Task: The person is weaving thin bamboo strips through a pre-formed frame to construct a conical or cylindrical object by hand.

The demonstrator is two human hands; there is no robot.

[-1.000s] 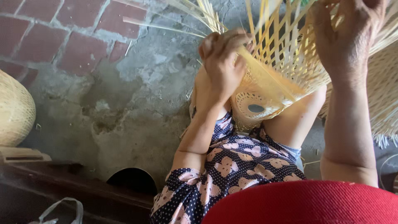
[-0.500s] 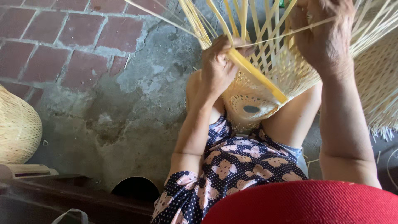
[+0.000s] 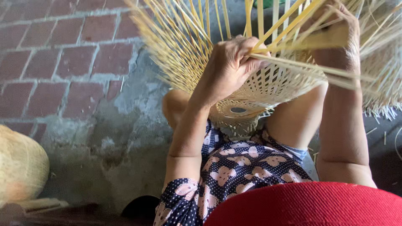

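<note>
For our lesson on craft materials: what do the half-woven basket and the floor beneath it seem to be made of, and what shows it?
The half-woven basket looks like thin split bamboo or cane, pale yellow and matt: flat, stiff strips fan out loose past the left hand. The floor seems to be red brick set in grey mortar, giving way to rough, stained concrete; the block pattern and joints show it.

Looks to us like a home yard or porch used as a basket-weaving spot. We see a worn red brick floor (image 3: 63, 62) at upper left, patched with rough cement (image 3: 109, 142) mid-frame, a finished woven basket (image 3: 21, 167) at lower left, and a half-woven bamboo basket (image 3: 251, 96) resting on someone's lap.
</note>
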